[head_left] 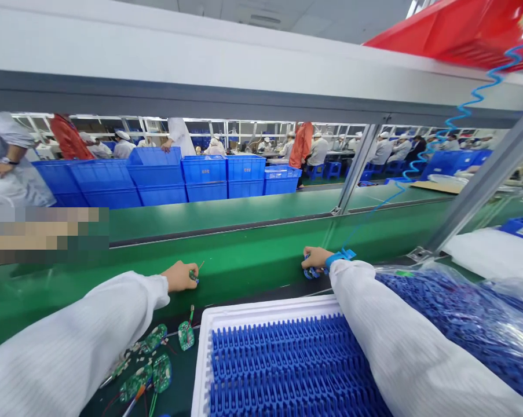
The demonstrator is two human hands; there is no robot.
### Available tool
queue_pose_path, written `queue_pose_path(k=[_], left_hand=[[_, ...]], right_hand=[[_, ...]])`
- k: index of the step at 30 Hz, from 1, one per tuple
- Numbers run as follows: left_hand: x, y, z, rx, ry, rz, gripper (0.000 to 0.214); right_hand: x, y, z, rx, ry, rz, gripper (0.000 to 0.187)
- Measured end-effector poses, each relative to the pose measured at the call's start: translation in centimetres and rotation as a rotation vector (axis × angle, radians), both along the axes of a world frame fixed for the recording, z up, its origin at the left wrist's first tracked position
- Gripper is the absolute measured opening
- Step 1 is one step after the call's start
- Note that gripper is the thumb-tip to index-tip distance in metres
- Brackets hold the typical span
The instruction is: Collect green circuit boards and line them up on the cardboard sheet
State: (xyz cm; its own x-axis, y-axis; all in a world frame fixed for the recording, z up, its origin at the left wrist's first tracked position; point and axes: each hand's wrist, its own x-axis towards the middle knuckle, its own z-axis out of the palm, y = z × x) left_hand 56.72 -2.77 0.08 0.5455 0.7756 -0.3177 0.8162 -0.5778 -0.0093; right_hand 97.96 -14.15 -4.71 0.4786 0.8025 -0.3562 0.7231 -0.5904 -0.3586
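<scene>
Over the green conveyor belt [244,255], my left hand [179,277] is closed around a small green circuit board [193,275], with a thin wire sticking up from it. My right hand [317,257] has its fingers curled round several blue plastic parts [312,272] at the belt's near edge; their exact shape is partly hidden by the fingers. In front of me, a white foam tray [204,347] holds rows of blue plastic pieces [282,365]. Left of the tray lie several green circuit boards [161,373] with wires attached, among small pale bits.
A clear plastic bag of blue pieces [470,324] lies right of the tray. A blue wrist strap [341,256] joins a coiled cord [461,110]. Metal posts [361,165] and a shelf beam [200,58] frame the belt. Beyond stand blue crates [204,169] and co-workers.
</scene>
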Motion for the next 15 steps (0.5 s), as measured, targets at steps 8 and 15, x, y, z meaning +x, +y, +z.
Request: queue_pose_path(k=[8,15], left_hand=[[-0.3,-2.5,-0.4,-0.034,0.074,-0.095,0.027],[-0.4,-3.8,3.9,-0.081,0.099,-0.166,0.042]], right_hand=[[1.1,-0.2,-0.5,-0.068,0.031,-0.019,0.015],[3.4,-1.0,-1.8,0.04,0.12,-0.039,0.012]])
